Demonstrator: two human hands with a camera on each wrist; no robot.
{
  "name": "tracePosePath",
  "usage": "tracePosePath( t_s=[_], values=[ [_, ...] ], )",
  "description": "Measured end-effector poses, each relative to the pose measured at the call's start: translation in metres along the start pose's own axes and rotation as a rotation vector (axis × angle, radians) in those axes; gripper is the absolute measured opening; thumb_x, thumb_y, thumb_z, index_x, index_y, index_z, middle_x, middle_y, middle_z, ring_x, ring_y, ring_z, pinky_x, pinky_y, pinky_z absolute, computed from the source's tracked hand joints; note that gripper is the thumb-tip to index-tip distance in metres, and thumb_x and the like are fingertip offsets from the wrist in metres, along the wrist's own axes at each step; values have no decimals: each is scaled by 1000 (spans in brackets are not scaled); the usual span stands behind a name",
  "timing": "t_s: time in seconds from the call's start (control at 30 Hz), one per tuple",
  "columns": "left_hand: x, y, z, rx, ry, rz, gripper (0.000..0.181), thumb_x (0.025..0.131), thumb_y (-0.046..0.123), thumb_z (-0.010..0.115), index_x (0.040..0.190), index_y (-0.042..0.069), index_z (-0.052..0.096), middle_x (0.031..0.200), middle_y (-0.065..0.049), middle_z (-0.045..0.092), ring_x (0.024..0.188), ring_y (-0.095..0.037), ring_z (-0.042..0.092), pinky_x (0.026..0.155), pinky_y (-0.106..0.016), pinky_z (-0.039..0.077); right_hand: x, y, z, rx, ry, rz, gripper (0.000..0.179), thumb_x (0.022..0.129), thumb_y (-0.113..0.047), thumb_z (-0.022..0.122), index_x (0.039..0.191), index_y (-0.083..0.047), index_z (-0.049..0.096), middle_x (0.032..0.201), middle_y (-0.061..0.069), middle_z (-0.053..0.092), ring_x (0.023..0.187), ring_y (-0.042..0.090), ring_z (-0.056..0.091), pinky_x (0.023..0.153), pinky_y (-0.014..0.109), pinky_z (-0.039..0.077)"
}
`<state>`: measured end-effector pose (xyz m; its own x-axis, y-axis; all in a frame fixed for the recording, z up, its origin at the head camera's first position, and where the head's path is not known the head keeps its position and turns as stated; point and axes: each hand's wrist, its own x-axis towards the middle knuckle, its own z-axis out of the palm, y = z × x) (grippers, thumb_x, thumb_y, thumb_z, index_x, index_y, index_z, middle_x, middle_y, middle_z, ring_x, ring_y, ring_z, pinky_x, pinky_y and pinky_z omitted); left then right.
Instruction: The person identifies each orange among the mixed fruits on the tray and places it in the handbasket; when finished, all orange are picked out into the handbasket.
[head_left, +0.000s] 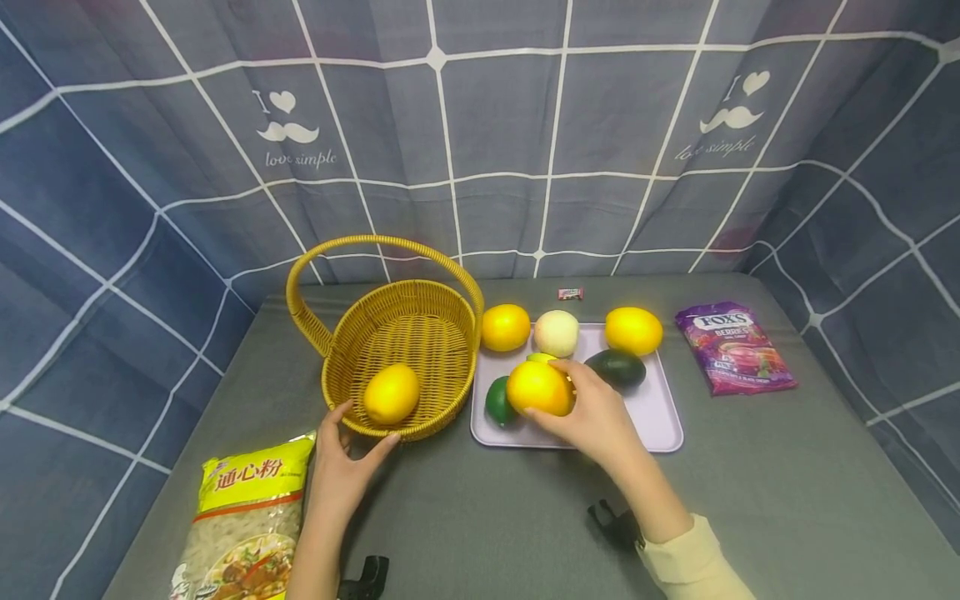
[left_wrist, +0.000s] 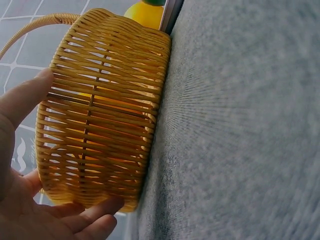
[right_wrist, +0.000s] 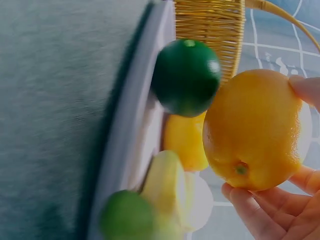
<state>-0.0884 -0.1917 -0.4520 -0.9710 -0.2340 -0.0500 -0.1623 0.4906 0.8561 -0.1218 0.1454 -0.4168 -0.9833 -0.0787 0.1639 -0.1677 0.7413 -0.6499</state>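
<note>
One "FOX'S BERRIES" packet (head_left: 735,354), one "通心粉" bag (head_left: 251,517); left grip (head_left: 341,467) holds the basket (head_left: 438,358), right grip (head_left: 596,410) an orange (head_left: 536,388).

The counter (head_left: 487,517) is covered in matt, coarse cloth; creased cloth is hung as the far curtain (head_left: 495,117). The basket (head_left: 442,342) is woven from faintly glossy strands. Smooth plastic is suggested by the tray (head_left: 660,421), shiny film by the left bag (head_left: 247,517) and right bag (head_left: 735,348). The held orange (right_wrist: 252,130) is finely dimpled.
</note>
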Motion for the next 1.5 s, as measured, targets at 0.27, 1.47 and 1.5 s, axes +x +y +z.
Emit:
tracePosePath(
  t_s=[0.27,1.47,1.5],
  values=[
    [0,-1,1,4,0,5,93,77,45,79,148,13,27,153,-19,20,128,-46,37,104,-57,35,7,-16,-6,50,28,-15,75,71,-52,81,132,-16,53,125,5,59,99,25,59,84,45,52],
    [0,0,0,2,-6,-13,93,78,46,78,148,13,26,153,-19,19,128,-46,37,102,-58,36,41,-104,61,54,-43,-320,73,75,-54,76,134,-18,52,127,-1,57,107,18,58,88,39,51],
    [0,0,0,1,-7,-14,93,78,47,78,148,13,26,153,-18,19,128,-46,37,102,-58,36,42,-103,64,52,-44,-317,73,75,-54,76,134,-18,52,127,-1,57,107,18,58,88,39,51]
  ],
)
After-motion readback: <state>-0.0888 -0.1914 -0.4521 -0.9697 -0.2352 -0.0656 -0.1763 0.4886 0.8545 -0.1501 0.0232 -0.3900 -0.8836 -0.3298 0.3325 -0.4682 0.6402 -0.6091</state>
